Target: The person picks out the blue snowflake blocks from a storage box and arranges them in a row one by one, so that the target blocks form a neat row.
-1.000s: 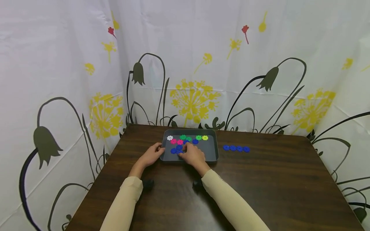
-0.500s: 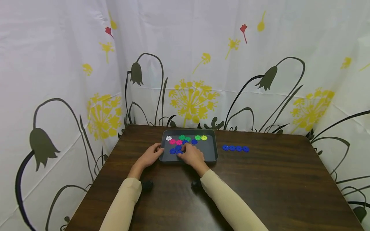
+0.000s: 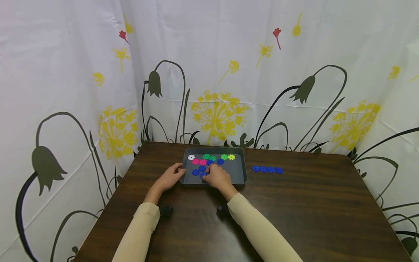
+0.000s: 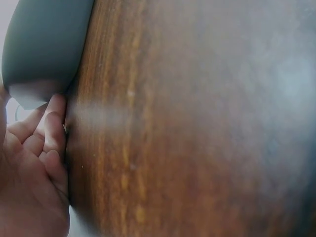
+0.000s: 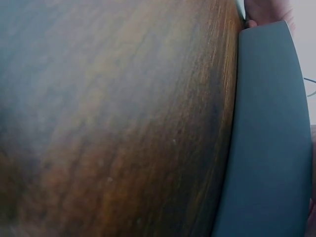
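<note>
A grey tray [image 3: 230, 174] on the table holds small notched, flower-shaped plastic discs. My left hand [image 3: 169, 177] holds the tray's left side, thumb at the rim; in the left wrist view its curled fingers [image 4: 54, 131] lie against the outer wall. Reaching over the front wall, my right hand [image 3: 220, 177] pinches a blue disc [image 3: 202, 175] with thumb and index finger, low in the tray. Two more blue discs [image 3: 195, 172] lie just beside it. In the right wrist view the tray wall hides most of the right hand.
Farther back in the tray are a white disc [image 3: 191, 157], pink discs [image 3: 195, 161], green discs [image 3: 206, 156], a yellow disc [image 3: 231, 157] and other blue ones [image 3: 220, 161]. A row of joined blue discs [image 3: 267, 169] lies right of the tray. A patterned curtain [image 3: 216, 72] hangs behind the table.
The blue disc at my right fingertips has shifted slightly toward me, apart from the two beside it. My left hand stays at the tray's side.
</note>
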A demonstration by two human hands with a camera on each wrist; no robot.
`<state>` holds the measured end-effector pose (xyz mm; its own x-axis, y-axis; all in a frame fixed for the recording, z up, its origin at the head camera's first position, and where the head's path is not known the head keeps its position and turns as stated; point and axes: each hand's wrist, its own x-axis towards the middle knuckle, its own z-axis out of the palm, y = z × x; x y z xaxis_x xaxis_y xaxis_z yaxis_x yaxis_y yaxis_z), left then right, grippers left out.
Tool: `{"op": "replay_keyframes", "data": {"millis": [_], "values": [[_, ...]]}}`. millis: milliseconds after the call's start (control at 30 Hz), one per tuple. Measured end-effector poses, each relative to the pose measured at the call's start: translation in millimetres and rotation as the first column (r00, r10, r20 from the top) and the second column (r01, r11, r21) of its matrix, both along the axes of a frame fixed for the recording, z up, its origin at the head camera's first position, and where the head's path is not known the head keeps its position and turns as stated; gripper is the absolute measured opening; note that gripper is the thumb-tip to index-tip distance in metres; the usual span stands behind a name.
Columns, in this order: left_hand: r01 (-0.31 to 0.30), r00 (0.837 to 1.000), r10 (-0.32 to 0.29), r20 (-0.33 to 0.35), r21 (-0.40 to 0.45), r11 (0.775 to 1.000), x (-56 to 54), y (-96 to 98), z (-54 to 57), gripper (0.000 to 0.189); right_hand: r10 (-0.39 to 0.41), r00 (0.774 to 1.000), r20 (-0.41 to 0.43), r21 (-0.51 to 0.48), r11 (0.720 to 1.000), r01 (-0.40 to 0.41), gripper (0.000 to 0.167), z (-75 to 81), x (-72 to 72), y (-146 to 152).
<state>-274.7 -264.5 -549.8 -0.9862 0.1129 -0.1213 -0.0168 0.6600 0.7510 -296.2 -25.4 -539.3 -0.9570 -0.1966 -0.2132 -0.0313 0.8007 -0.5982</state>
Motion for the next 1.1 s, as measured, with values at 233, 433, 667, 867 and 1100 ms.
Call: {"op": "replay_keyframes", "data": {"millis": [233, 433, 667, 867, 1100], "values": [[-0.006, 1.000, 0.006, 0.002, 0.002, 1.000, 0.6, -1.9, 2.3, 0.050, 0.050, 0.999, -0.012, -0.009, 0.999, -0.050, 0.024, -14.0, -14.7, 1], [-0.005, 1.000, 0.005, 0.020, 0.001, 1.000, 3.6, -2.5, 1.9, 0.049, 0.107, 0.994, 0.017, -0.147, 0.984, -0.103, 0.017, -6.8, -8.3, 9], [-0.003, 1.000, 0.003, 0.015, 0.005, 1.000, 3.1, -0.9, 4.2, 0.047, 0.143, 0.989, -0.045, -0.286, 0.946, -0.150, 0.022, -12.4, -7.5, 16], [-0.009, 1.000, 0.009, 0.025, 0.002, 1.000, 2.6, 0.0, 2.9, 0.049, 0.149, 0.989, -0.020, -0.336, 0.930, -0.147, 0.020, -2.5, -3.7, 18], [0.004, 1.000, -0.004, -0.004, 0.001, 1.000, 1.6, 0.8, 0.6, 0.048, 0.172, 0.984, -0.050, -0.379, 0.908, -0.178, 0.018, -2.7, -6.1, 24]]}}
